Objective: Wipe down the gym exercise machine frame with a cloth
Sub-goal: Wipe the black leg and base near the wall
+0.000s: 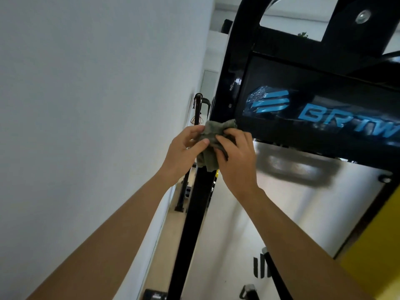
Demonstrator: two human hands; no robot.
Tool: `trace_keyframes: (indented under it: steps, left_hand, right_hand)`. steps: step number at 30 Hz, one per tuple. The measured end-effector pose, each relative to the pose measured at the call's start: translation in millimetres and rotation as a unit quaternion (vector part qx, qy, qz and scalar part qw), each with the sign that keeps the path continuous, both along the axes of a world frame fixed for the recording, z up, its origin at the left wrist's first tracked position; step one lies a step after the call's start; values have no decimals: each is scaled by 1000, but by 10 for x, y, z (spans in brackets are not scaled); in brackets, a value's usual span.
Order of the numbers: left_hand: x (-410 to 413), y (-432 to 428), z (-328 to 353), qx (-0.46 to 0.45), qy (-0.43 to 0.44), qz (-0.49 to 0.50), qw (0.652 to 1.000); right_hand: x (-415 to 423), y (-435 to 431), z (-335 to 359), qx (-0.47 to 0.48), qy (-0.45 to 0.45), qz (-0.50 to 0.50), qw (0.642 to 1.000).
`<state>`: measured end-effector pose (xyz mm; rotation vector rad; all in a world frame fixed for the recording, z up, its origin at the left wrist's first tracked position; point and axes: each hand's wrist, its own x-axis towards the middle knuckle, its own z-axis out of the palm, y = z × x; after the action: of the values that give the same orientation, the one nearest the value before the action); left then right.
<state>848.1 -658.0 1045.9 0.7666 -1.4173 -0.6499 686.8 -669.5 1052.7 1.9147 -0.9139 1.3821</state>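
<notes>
The cloth (211,146), grey-green and bunched, sat at the black upright of the machine frame (193,213), covering the post just left of the lower left corner of the logo panel (313,83). Both hands gripped it. The left hand (184,150) had its thumb curled over the cloth's left side, and the right hand (237,156) had its fingers curled into the right side. A loose fold hung below the hands along the post.

Above the hands the upright rose and curved over to the right at the top. The glossy dark panel carried a blue emblem and the blue letters "BRTW". A silver bolt (362,17) showed in the frame's top bracket. Under the panel lay a brushed metal plate (292,208) with a small fastener at its right corner.

A white wall (86,105) filled the left. Far along it stood a thin dark stand (198,111). A yellow surface (372,245) edged the right, and a black bar (273,276) crossed the near bottom.
</notes>
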Motion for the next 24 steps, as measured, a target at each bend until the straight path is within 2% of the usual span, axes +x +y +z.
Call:
trace_keyframes:
  steps: [5, 11, 24]
  left_hand:
    - [-26, 30, -274, 30, 12, -9, 999]
    - [-54, 68, -663, 78, 39, 2, 996]
    - [-44, 181, -1661, 172, 45, 7, 984]
  right_hand:
    - [42, 91, -257, -57, 13, -48, 997]
    - [11, 124, -750, 20, 1, 3, 1000]
    - [38, 280, -1892, 135, -12, 7, 991]
